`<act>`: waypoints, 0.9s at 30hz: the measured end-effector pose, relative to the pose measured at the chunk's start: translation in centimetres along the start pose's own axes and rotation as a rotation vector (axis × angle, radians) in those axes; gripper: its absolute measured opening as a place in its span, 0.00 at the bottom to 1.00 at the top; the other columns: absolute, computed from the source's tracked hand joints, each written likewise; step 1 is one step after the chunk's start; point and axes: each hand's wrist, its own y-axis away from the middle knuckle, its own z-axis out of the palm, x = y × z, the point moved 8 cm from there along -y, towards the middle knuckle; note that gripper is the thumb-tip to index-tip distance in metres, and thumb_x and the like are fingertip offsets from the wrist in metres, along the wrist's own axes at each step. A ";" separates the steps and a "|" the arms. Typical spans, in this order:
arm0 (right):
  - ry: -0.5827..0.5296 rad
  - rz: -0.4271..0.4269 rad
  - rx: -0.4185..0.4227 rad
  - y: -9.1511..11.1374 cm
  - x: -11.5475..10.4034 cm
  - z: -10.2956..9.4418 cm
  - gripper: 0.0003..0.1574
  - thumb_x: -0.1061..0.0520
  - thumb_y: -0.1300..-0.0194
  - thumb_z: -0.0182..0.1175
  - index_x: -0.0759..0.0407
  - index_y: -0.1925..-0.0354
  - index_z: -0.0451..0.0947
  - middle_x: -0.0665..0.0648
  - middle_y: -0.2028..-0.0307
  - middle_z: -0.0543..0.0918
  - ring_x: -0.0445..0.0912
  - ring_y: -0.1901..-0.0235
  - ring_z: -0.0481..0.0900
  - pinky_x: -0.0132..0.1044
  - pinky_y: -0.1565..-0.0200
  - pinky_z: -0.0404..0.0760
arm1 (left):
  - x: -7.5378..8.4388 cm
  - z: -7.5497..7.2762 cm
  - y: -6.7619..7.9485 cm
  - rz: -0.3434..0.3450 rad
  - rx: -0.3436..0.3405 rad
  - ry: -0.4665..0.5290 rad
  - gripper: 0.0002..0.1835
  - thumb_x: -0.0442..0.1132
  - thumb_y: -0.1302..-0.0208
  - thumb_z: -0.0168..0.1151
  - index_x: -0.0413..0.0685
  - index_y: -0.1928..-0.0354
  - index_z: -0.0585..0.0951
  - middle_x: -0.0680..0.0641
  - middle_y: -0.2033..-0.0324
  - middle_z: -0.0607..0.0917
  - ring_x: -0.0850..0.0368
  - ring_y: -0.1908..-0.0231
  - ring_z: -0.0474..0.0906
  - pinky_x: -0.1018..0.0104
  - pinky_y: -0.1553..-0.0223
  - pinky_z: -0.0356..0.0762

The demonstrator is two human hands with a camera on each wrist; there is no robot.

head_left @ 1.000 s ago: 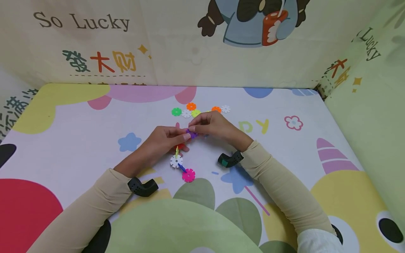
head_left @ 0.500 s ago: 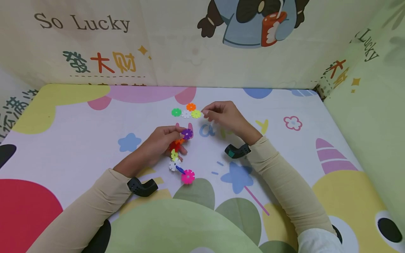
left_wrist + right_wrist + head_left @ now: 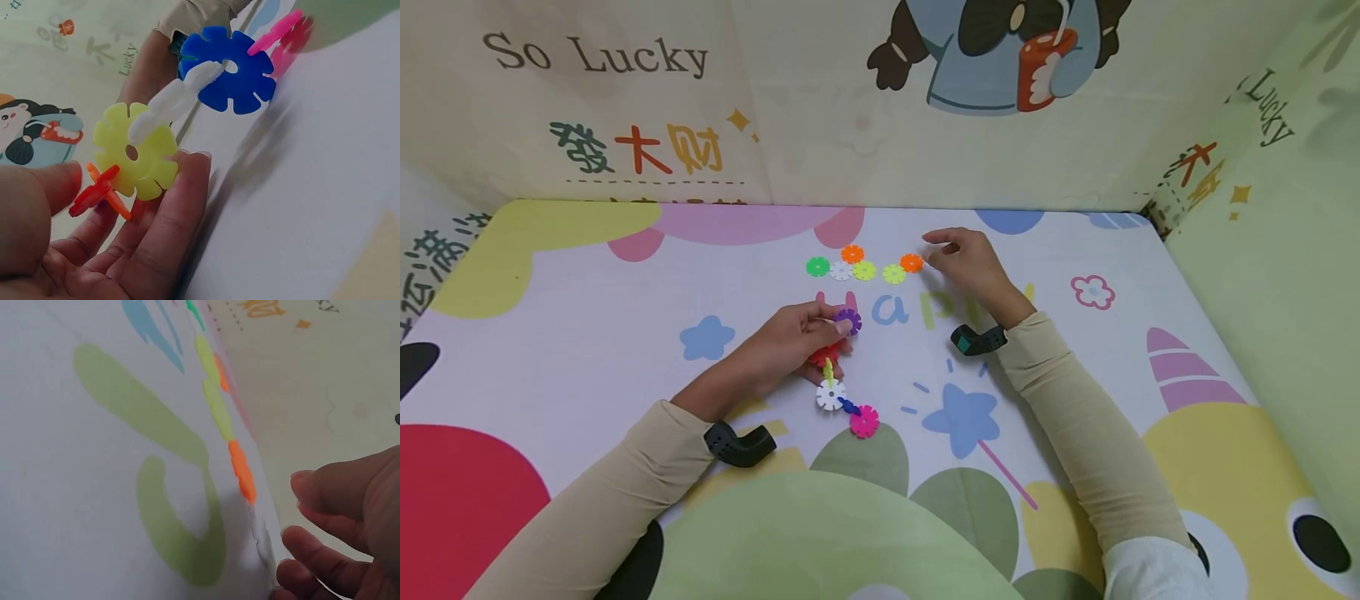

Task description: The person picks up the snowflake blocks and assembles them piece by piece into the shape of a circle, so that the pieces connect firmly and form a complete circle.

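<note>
My left hand (image 3: 786, 346) pinches a chain of interlocking snowflake discs, a purple disc (image 3: 850, 322) at its upper end. In the left wrist view the chain runs from red and orange discs (image 3: 97, 195) near the thumb through a yellow disc (image 3: 112, 140), a white disc (image 3: 165, 106) and a blue disc (image 3: 240, 87) to a pink disc (image 3: 278, 31) at the far end. My right hand (image 3: 973, 265), fingers bent and apart, hovers beside the loose discs. Its fingertips are close to a loose white disc (image 3: 261, 540), which the hand covers in the head view.
Loose discs lie in a row toward the table's back: green (image 3: 817, 267), white (image 3: 841, 270), orange (image 3: 852, 253), yellow (image 3: 864, 271), another yellow (image 3: 893, 274) and another orange (image 3: 912, 262). A printed cloth wall (image 3: 805, 158) rises behind the patterned tabletop (image 3: 625, 333).
My right hand has let go of the purple disc and moved back and right, past the loose discs. The left hand stays about in place; the chain's hanging end has swung slightly right.
</note>
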 end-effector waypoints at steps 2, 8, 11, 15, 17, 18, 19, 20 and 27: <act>0.036 0.004 0.005 -0.1 0.3 -0.1 0.22 0.55 0.34 0.62 0.57 0.42 0.79 0.56 0.45 0.77 0.51 0.52 0.72 0.42 0.54 0.74 | 0.0 0.0 0.0 -0.006 0.010 0.002 0.20 0.44 0.28 0.58 0.43 0.40 0.71 0.39 0.57 0.84 0.47 0.70 0.85 0.63 0.76 0.82; 0.129 -0.019 -0.002 -0.4 0.8 0.0 0.23 0.59 0.34 0.62 0.60 0.42 0.78 0.60 0.47 0.74 0.52 0.55 0.72 0.41 0.57 0.73 | 0.1 -0.1 0.1 -0.016 0.020 0.011 0.15 0.39 0.25 0.52 0.41 0.42 0.72 0.40 0.57 0.85 0.48 0.69 0.86 0.63 0.75 0.82; 0.193 -0.037 -0.016 -0.5 0.7 0.2 0.23 0.60 0.34 0.60 0.62 0.41 0.78 0.62 0.49 0.73 0.53 0.55 0.71 0.42 0.57 0.72 | 0.2 -0.1 0.1 -0.004 0.009 0.022 0.16 0.38 0.24 0.48 0.40 0.40 0.70 0.41 0.56 0.85 0.47 0.67 0.86 0.63 0.74 0.83; 0.256 -0.040 -0.030 -0.6 0.5 0.4 0.22 0.60 0.33 0.59 0.64 0.42 0.78 0.63 0.51 0.73 0.54 0.55 0.70 0.43 0.55 0.72 | 0.3 0.0 0.2 0.009 0.001 0.037 0.17 0.37 0.23 0.46 0.38 0.38 0.68 0.40 0.55 0.85 0.48 0.66 0.87 0.63 0.72 0.84; 0.272 -0.039 -0.033 -0.6 0.3 0.5 0.21 0.60 0.34 0.60 0.64 0.43 0.78 0.63 0.51 0.73 0.54 0.55 0.70 0.44 0.55 0.72 | 0.4 -0.1 0.2 0.013 0.003 0.042 0.17 0.37 0.23 0.46 0.39 0.37 0.67 0.39 0.56 0.85 0.48 0.67 0.87 0.61 0.71 0.84; 0.280 -0.038 -0.034 -0.6 0.2 0.5 0.21 0.60 0.34 0.60 0.64 0.44 0.79 0.63 0.51 0.73 0.54 0.55 0.70 0.44 0.54 0.72 | 0.4 -0.1 0.2 0.013 0.006 0.042 0.17 0.37 0.23 0.46 0.39 0.38 0.67 0.39 0.56 0.85 0.47 0.67 0.87 0.61 0.71 0.84; 0.287 -0.041 -0.033 -0.5 0.1 0.4 0.20 0.60 0.34 0.60 0.64 0.44 0.79 0.63 0.52 0.73 0.54 0.55 0.71 0.44 0.54 0.73 | 0.4 -0.1 0.2 0.013 0.010 0.041 0.16 0.37 0.23 0.46 0.40 0.38 0.68 0.39 0.56 0.85 0.47 0.67 0.87 0.61 0.71 0.84; 0.285 -0.037 -0.031 -0.5 0.2 0.4 0.20 0.60 0.34 0.61 0.63 0.45 0.79 0.62 0.52 0.73 0.54 0.55 0.71 0.44 0.54 0.73 | 0.4 -0.1 0.2 0.013 0.013 0.042 0.16 0.37 0.23 0.47 0.41 0.38 0.68 0.39 0.56 0.85 0.47 0.67 0.87 0.60 0.71 0.84; 0.223 -0.022 -0.017 -0.5 0.5 0.0 0.17 0.59 0.36 0.64 0.60 0.49 0.78 0.58 0.56 0.78 0.51 0.57 0.73 0.42 0.54 0.74 | 0.4 -0.2 0.1 0.023 0.018 0.052 0.16 0.37 0.24 0.49 0.39 0.40 0.70 0.38 0.58 0.85 0.48 0.67 0.87 0.60 0.72 0.84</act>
